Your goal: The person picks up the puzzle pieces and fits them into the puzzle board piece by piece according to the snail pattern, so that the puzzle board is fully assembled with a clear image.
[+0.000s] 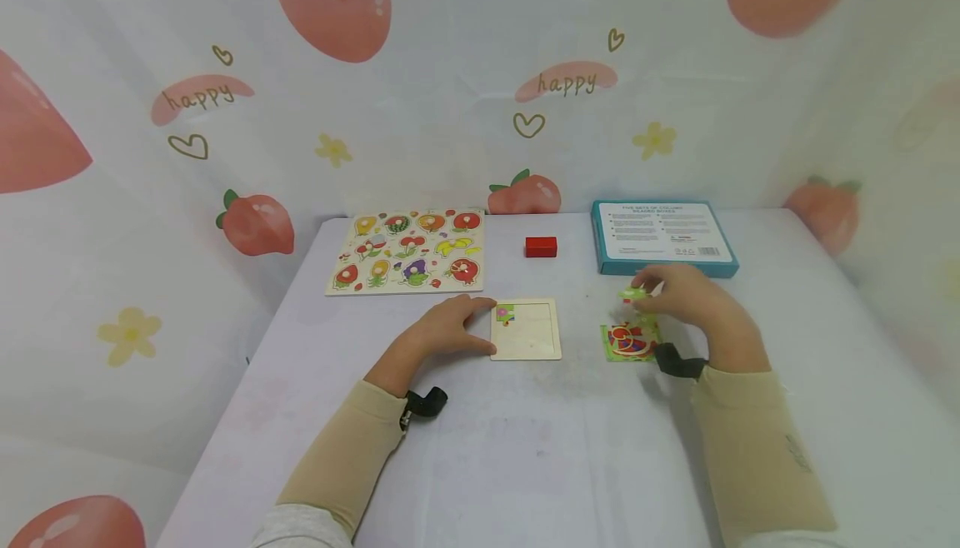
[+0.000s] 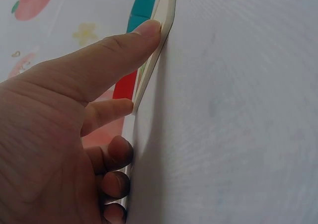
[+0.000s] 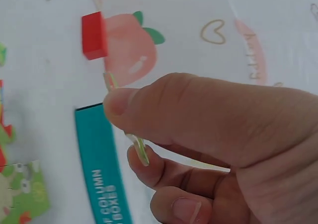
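Note:
A square wooden jigsaw tray (image 1: pixel 536 340) lies on the table, with a small green and pink puzzle piece (image 1: pixel 506 312) in its upper left corner. My left hand (image 1: pixel 446 327) rests at the tray's left edge, thumb and index finger stretched out along it. In the left wrist view the thumb (image 2: pixel 114 60) touches the tray rim (image 2: pixel 154 60) and the other fingers curl loosely. My right hand (image 1: pixel 686 296) pinches a thin light-green puzzle piece (image 3: pixel 140 149) between thumb and fingers. Below it lie colourful puzzle pieces (image 1: pixel 628 343), grouped together and partly overlapped by the hand.
A fruit peg puzzle board (image 1: pixel 405 250) lies at the back left. A red block (image 1: pixel 541 246) sits at the back middle. The blue-edged box (image 1: pixel 663 236) stands behind my right hand. A white patterned cloth (image 1: pixel 442 140) hangs behind the table.

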Tool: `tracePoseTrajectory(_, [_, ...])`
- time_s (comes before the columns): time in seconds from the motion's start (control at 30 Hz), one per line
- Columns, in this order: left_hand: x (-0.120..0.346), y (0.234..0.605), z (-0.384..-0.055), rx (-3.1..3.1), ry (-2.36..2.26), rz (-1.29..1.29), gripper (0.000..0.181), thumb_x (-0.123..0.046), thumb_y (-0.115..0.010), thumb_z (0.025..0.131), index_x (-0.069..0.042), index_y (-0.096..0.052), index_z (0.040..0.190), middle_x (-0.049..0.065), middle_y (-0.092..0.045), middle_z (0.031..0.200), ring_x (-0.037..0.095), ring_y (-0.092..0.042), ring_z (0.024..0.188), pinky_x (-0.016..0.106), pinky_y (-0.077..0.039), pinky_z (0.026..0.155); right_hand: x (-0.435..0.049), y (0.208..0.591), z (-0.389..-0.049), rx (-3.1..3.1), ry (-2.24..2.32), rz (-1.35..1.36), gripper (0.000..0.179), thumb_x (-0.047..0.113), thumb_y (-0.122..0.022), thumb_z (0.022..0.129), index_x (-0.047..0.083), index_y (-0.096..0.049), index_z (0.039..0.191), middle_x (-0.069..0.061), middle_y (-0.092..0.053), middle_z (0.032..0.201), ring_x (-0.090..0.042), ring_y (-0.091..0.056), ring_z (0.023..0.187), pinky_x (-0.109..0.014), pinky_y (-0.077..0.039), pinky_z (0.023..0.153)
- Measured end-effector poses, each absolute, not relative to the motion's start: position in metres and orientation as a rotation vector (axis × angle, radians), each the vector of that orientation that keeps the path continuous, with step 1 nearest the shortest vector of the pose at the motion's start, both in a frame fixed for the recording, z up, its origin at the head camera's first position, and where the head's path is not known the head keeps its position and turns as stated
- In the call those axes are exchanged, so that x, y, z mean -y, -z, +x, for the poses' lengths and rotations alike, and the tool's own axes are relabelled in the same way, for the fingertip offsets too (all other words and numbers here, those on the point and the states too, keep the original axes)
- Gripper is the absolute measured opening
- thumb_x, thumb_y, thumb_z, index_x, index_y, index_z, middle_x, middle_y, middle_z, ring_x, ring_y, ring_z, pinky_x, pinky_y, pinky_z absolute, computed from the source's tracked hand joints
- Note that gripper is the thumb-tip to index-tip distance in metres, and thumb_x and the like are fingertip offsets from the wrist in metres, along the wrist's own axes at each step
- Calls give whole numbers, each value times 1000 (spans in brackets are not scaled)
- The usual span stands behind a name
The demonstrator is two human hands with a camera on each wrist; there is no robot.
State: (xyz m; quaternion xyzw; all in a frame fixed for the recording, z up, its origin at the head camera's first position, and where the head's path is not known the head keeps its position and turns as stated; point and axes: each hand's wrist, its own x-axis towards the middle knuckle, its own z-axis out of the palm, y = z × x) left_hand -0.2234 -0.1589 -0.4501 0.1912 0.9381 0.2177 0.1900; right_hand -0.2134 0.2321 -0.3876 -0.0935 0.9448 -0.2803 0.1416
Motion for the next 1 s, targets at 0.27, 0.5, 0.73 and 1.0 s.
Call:
tracePoseTrajectory(0.27, [159, 451, -224, -2644, -620, 543, 83, -49, -85, 81, -29, -50, 153, -1, -54, 104, 19, -50, 97, 37, -45, 86, -234, 365, -203, -2772, 818, -251, 41, 29, -75, 93, 4, -67, 125, -19, -62, 120, -38, -53, 105, -50, -48, 83])
tracePoseTrajectory(0.5, [159, 451, -224, -2642, -613, 547, 83, -50, -85, 81, -30, -49, 153, -2, -54, 105, 18, -50, 97, 37, -46, 88, -233, 345, -190, -2853, 833, -263, 40, 28, -74, 94, 3, -69, 125, -17, -63, 115, -35, -52, 99, -44, -47, 76])
tracePoseTrajectory(0.73, [160, 453, -225, -2645, -601, 557, 82, -49, -85, 81, -30, -50, 153, -1, -53, 103, 18, -50, 95, 37, -45, 85, -229, 331, -177, -2929, 874, -351, 39, 28, -74, 95, 3, -70, 125, -13, -63, 112, -31, -50, 94, -40, -45, 71])
tracePoseTrajectory(1.0, [160, 453, -225, -2642, -610, 546, 82, -49, -85, 81, -30, -50, 153, -1, -54, 104, 18, -50, 96, 37, -45, 87, -225, 320, -159, -3101, 907, -580, 30, 19, -77, 92, 5, -73, 119, -7, -61, 99, -24, -48, 85, -38, -39, 71])
